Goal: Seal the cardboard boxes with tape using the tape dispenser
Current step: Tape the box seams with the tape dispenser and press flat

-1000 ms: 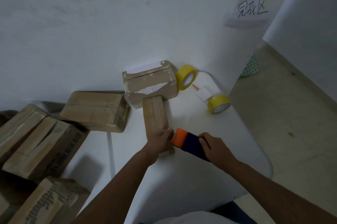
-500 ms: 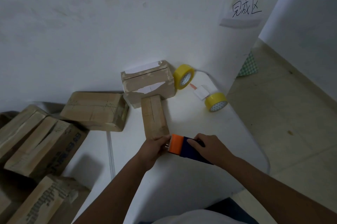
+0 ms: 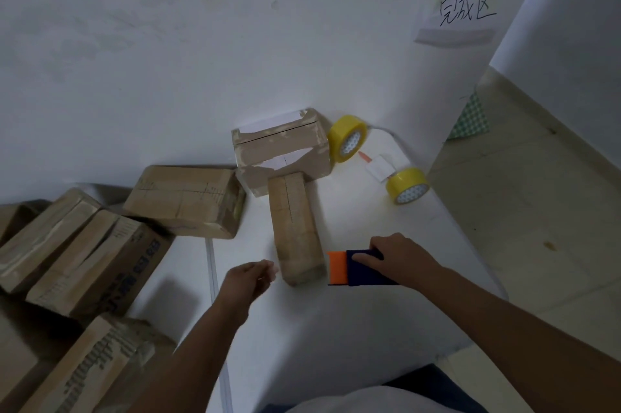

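Leftmost, box pile: several cardboard boxes (image 3: 67, 254) crowd the table's left side and run past the picture's left and lower edges; one printed carton (image 3: 87, 369) lies nearest the person.
Flat box: a wider carton (image 3: 186, 199) lies just right of the pile, its far edge near the wall.
Table: the white top (image 3: 302, 338) has a seam running toward the person between the pile and the hands; bare surface lies in front of both hands, and its rounded right edge drops to the floor.
Left hand: the left hand (image 3: 248, 281) hovers just left of the narrow box, apart from it, fingers loosely curled; whether they pinch anything cannot be told.
Narrow box: this long cardboard box (image 3: 295, 227) lies lengthwise away from the person, its far end touching the taped box, its near end between the two hands.
Taped box: a larger box (image 3: 280, 152) sits against the wall, white paper on top.
Tape dispenser: the orange and dark blue tape dispenser (image 3: 351, 268) rests on the table, orange end just beside the narrow box's near right corner.
Right hand: the right hand (image 3: 400, 259) grasps the dispenser's blue body, fingers curled over it.
Tape rolls: one yellow roll (image 3: 347, 137) leans by the taped box; another (image 3: 406, 185) lies near the right edge, a white card (image 3: 379, 167) between them.
Wall sign: a handwritten sheet (image 3: 467, 11) hangs at upper right.
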